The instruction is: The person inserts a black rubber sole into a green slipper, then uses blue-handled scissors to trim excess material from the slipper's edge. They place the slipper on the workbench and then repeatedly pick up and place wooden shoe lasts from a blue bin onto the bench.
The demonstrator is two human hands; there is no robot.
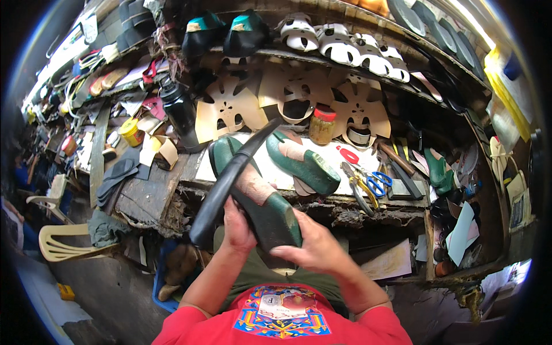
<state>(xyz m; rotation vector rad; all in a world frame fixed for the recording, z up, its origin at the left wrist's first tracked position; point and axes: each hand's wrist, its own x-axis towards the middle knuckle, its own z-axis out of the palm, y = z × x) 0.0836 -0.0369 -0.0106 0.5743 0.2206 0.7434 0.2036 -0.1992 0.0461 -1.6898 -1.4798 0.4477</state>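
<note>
Above my lap, both hands hold a green shoe last [279, 210] with a tan patch and a dark underside, its toe tilted up toward the bench. My right hand [313, 244] is closed around its heel end. My left hand [237, 227] grips the last's left side, together with a long, curved black piece [230, 175] that looks like a shoe sole seen edge-on. This piece crosses in front of the last, and the left fingers are partly hidden. A second green shoe last [302, 164] lies on the white bench surface, just beyond the held one.
On the bench's right are blue-handled scissors [379, 183], yellow-handled pliers [365, 190] and a hammer [397, 158]. A red-lidded jar [322, 124] stands behind, before tan cut-out uppers [227, 109]. White sandal uppers [339, 49] line the shelf above. A tall black bottle [180, 115] stands left.
</note>
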